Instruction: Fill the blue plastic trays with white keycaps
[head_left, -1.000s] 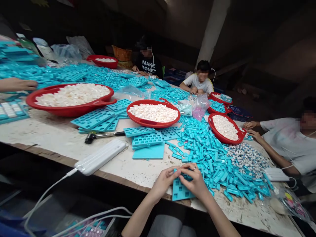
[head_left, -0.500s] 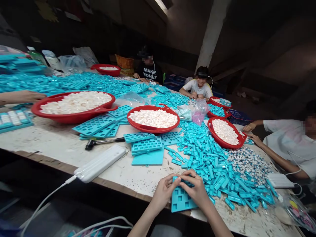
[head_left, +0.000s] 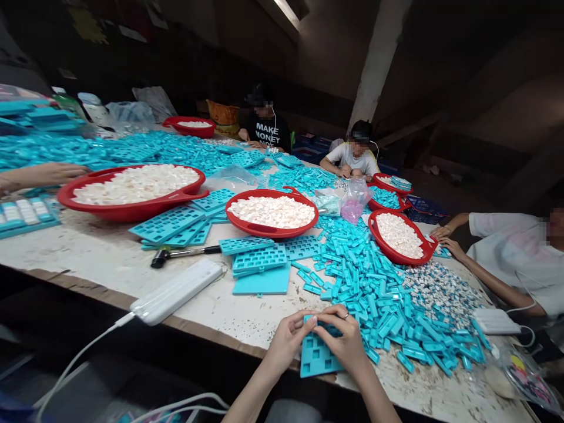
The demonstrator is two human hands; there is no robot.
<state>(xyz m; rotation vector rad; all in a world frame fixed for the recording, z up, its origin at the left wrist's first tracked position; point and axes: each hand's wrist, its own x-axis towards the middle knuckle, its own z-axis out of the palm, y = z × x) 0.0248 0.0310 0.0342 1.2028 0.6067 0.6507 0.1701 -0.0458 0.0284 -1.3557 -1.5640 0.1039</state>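
Note:
At the near edge of the table, a turquoise plastic plate with square holes [head_left: 315, 358] lies under both my hands. My left hand [head_left: 287, 339] is closed at the plate's upper left corner, thumb on top and fingers bent around the edge. Wearing a ring, my right hand [head_left: 346, 336] bends over the plate's upper part, thumb and fingertips pinched close to my left thumb. Whatever sits between those fingertips is too small or hidden to make out. Just to the right spreads a heap of loose turquoise plastic pieces [head_left: 392, 299].
Red bowls of white pieces [head_left: 272, 234] stand across the table. Stacked turquoise plates [head_left: 261, 283], a hammer [head_left: 187, 252] and a white power bank [head_left: 176, 292] with a cable lie left. Small white-and-blue parts [head_left: 445, 296] are heaped right. Several other people work around the table.
The view has shifted very slightly. My hands and the plate sit a little farther left in the picture, with the fingers still together over the plate's upper part.

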